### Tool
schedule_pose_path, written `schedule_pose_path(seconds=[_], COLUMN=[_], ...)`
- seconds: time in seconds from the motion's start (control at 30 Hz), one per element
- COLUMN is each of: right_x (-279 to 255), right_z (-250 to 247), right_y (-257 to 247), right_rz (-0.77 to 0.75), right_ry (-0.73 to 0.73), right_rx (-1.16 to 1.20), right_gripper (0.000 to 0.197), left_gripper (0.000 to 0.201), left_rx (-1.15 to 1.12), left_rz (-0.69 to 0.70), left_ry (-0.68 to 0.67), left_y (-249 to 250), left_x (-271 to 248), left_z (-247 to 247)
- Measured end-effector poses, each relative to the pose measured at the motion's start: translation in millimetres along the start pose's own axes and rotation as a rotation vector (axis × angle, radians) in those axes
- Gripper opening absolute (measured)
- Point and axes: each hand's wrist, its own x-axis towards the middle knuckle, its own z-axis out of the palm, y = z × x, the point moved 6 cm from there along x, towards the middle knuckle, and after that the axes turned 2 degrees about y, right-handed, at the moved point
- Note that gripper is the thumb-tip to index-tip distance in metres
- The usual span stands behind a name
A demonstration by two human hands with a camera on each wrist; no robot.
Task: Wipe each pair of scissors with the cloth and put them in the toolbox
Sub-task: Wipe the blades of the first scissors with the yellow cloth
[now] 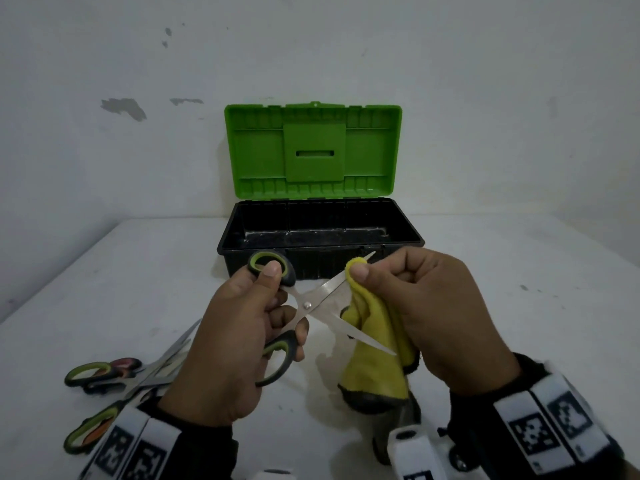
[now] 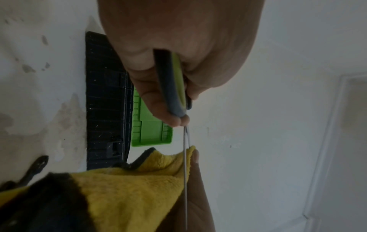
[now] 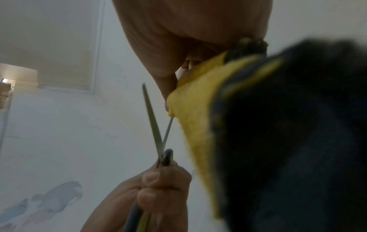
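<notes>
My left hand [image 1: 242, 327] grips the grey-and-green handles of a pair of scissors [image 1: 313, 303], blades spread wide apart in front of the toolbox. My right hand [image 1: 415, 306] pinches a yellow cloth with a dark edge [image 1: 374, 355] around the upper blade near its tip; the lower blade lies bare across the cloth. The left wrist view shows the handle [image 2: 174, 84] in my fingers and the cloth [image 2: 139, 188] below it. In the right wrist view the two blades [image 3: 157, 130] cross beside the cloth [image 3: 194, 109]. The toolbox [image 1: 322, 237] stands open, green lid [image 1: 313, 150] upright, black tray holding no scissors.
Several other scissors [image 1: 114, 386] with green, red and orange handle linings lie in a heap on the white table [image 1: 519, 289] at the lower left. A white wall rises right behind the toolbox. Wrist-worn camera units with markers [image 1: 540, 431] sit on both forearms.
</notes>
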Motion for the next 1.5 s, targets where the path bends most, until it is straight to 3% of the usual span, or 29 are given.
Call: schedule_pose_path(seconds=[0.1, 0.3, 0.43, 0.6, 0.73, 0.9, 1.03, 1.23, 1.37, 1.5], right_x=[7.0, -1.6, 7.3, -0.1, 7.9, -0.2, 6.6, 2.3, 21.5, 33.8], right_z=[-7.5, 5.2, -4.3, 4.7, -5.9, 5.3, -5.4, 3.0, -19.3, -44.8], right_y=[6.2, 2.1, 7.8, 5.4, 10.2, 5.9, 8.0, 11.0, 16.0, 8.5], right_rz=[0.041, -0.023, 0.042, -0.010, 0.057, 0.002, 0.056, 0.017, 0.080, 0.015], right_ry=[0.025, -0.005, 0.023, 0.007, 0.034, -0.009, 0.006, -0.024, 0.038, 0.087], right_rx=[0.070, -0.091, 0.054, -0.081, 0.069, -0.043, 0.064, -0.039, 0.009, -0.181], right_gripper=[0.030, 0.029, 0.032, 0.029, 0.033, 0.031, 0.035, 0.029, 0.032, 0.027], left_gripper=[0.023, 0.021, 0.021, 0.020, 0.021, 0.022, 0.022, 0.021, 0.024, 0.023], left_rx=[0.007, 0.028, 0.037, 0.046, 0.052, 0.052, 0.055, 0.051, 0.067, 0.117], left_rz=[-0.003, 0.010, 0.023, 0.018, 0.021, 0.014, 0.021, 0.014, 0.062, 0.176], left_ry=[-0.006, -0.009, -0.011, -0.012, -0.022, -0.026, -0.026, -0.033, -0.016, 0.020], left_y=[0.0, 1.2, 3.6, 4.0, 5.0, 6.3, 5.5, 3.7, 2.6, 9.5], left_x=[0.1, 1.1, 2.7, 1.8, 1.3, 0.6, -0.3, -0.1, 0.9, 2.3], left_z=[0.3, 0.1, 1.2, 0.6, -0.1, -1.2, -0.7, -0.4, -3.1, -6.3])
